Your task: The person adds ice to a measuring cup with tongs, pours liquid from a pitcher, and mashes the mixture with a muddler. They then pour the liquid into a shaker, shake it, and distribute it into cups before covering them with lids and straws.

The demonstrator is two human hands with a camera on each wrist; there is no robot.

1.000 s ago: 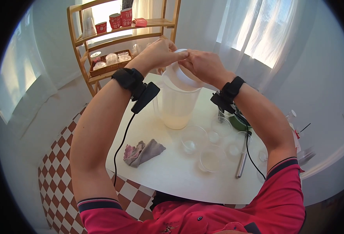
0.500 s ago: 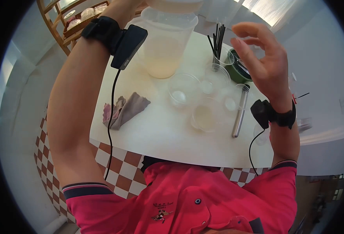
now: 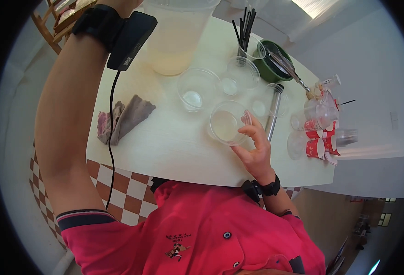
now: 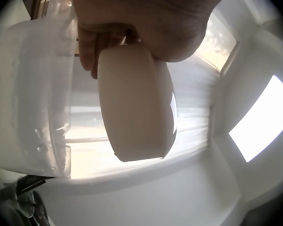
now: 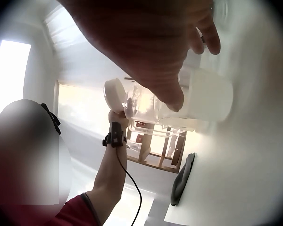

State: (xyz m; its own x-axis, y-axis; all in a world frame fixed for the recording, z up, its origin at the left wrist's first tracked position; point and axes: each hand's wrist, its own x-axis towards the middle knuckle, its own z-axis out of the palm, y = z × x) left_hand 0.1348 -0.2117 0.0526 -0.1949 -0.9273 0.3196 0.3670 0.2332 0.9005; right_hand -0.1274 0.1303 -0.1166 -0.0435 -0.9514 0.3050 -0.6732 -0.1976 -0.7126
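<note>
My left hand [image 4: 151, 26] holds a round white lid [image 4: 132, 103] by its rim in the left wrist view, beside the tall translucent pitcher [image 3: 176, 34]. Only a bit of that hand shows at the head view's top edge. Pale cloudy liquid stands low inside the pitcher. At the table's near middle, my right hand [image 3: 257, 149] has its thumb and fingers curled round a clear plastic cup [image 3: 218, 137], which contains cloudy liquid. The cup rests on the table. Other clear cups [image 3: 197, 75] stand just beyond it.
A grey-pink cloth [image 3: 131, 117] lies at the left. A metal tube-like tool [image 3: 272, 121] lies right of the cups. Black straws [image 3: 245, 30] stand in a cup beside a green bowl [image 3: 268, 68] holding utensils. Red paper cups [image 3: 315, 149] are at the right edge.
The white lid has come off the pitcher in my left hand. My right hand has let go there, swung right, then come down to the cup of cloudy liquid. The view has tilted down.
</note>
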